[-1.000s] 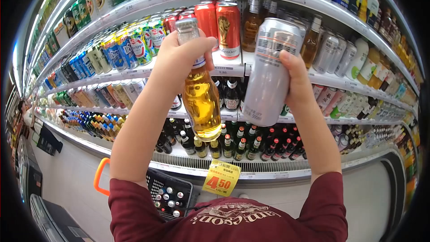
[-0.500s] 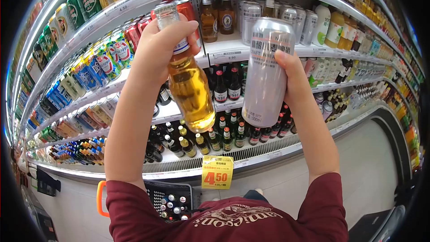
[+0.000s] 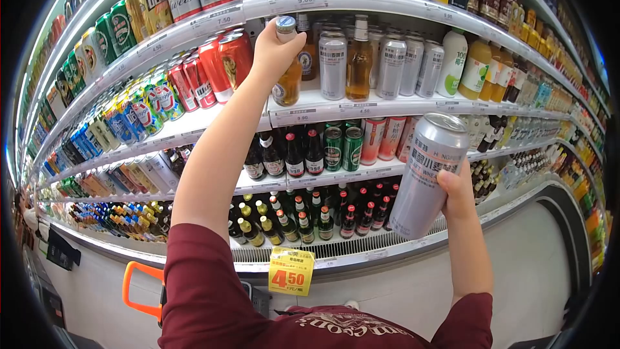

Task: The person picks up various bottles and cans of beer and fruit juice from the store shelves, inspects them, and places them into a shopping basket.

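My left hand is stretched out to the shelf, its fingers wrapped round the neck of a clear glass beer bottle with golden liquid. That bottle is upright at the shelf's front, beside another beer bottle standing behind it. In my right hand is a large silver beer can, tilted and held in front of the lower shelves, with my thumb across its printed front. Similar silver cans and a golden bottle stand to the right of my left hand.
Red cans stand left of my left hand. Dark bottles and green cans fill the shelf below. A yellow price sign hangs at the bottom edge. The orange handle of a basket is at lower left.
My left hand has carried the bottle from in front of me up to the shelf. My right hand has moved down and right with the can. The view has shifted too.
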`<state>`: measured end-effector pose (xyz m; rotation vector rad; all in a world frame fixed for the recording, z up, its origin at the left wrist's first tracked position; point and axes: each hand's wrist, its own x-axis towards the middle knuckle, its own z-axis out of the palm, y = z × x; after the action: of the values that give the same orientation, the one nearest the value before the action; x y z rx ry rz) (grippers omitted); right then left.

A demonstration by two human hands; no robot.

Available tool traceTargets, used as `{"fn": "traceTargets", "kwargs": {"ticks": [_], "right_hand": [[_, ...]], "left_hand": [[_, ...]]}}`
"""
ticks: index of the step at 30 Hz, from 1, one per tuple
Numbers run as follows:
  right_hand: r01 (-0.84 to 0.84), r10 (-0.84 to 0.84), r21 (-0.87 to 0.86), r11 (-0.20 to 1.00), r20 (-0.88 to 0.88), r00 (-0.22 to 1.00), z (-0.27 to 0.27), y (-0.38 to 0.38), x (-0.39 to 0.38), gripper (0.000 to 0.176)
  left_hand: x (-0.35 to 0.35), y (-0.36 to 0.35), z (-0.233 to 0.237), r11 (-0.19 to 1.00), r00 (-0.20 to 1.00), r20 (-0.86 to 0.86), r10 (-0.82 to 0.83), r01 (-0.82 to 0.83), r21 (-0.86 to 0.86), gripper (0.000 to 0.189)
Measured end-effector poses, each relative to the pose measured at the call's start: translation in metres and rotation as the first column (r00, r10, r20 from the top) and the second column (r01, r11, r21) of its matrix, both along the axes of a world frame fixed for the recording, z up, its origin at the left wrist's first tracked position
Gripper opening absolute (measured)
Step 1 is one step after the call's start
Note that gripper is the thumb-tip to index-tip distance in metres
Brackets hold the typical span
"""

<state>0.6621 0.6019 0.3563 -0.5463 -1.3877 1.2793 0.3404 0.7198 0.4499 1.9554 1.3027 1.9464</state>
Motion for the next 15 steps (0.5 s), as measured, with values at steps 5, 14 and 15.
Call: {"fn": "traceTargets", "kwargs": {"ticks": [5,14,15], "right_hand": [[0.027,-0.027,-0.001,1.000,-0.028,0.999,-0.002,0.002,0.016,0.078],[0.081,-0.080,0.021,0.997,-0.017,0.997,-0.005,0.012,0.001,0.080],[0.076,-0.076,0.018,0.997,-0.010,0.997,-0.006,0.012,-0.002,0.081]], "left_hand": [[-0.009,0.039,-0.019,0.999,0.999,0.029,0.020,-0.019,-0.034,0.030],[-0.030,0.081,-0.013,0.991,0.993,0.118,0.007,0.009,-0.137,0.033],[-0.031,0.083,-0.012,0.989,0.992,0.125,0.012,0.007,-0.150,0.032]]}}
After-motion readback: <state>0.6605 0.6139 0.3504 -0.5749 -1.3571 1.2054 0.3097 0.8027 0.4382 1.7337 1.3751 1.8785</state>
